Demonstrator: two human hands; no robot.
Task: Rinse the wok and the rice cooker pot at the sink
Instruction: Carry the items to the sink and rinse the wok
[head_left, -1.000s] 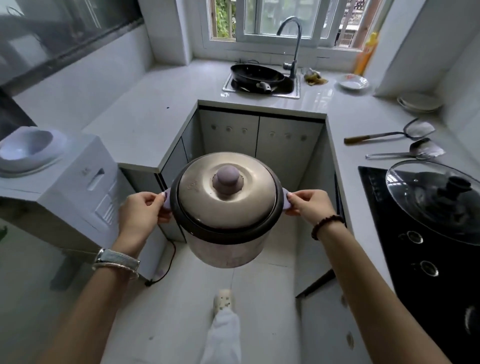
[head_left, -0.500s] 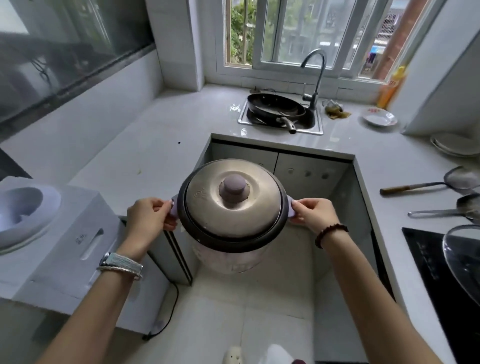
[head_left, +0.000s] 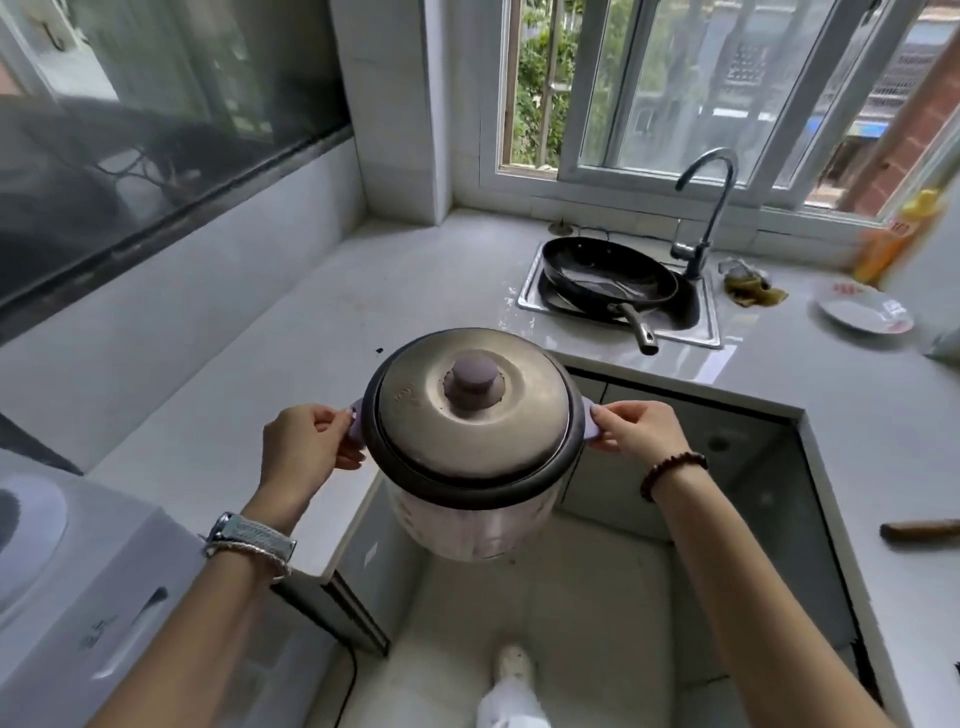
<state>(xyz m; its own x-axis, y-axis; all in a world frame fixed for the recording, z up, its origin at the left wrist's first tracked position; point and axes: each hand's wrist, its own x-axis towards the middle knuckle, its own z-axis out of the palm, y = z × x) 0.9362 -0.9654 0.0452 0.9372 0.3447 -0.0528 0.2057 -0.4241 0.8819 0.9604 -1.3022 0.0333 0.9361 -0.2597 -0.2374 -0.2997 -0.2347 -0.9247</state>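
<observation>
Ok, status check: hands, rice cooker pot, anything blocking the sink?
Left hand, right hand grip rice cooker pot handles. Lid on, held in air. Wok occupies sink.

A square steel sink (head_left: 709, 318) is set into the pale grey tabletop (head_left: 415, 291), which bears a round white plate (head_left: 865, 312), a crumpled yellowish rag (head_left: 753, 295) and a brown wooden handle (head_left: 919, 530).

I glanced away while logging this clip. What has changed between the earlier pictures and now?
The person walked the pale rice cooker pot with its domed metal lid forward; the steel sink holding the black wok now looks much nearer. Unchanged: left hand and right hand grip the lilac side handles, lid on, wok in the sink.
</observation>
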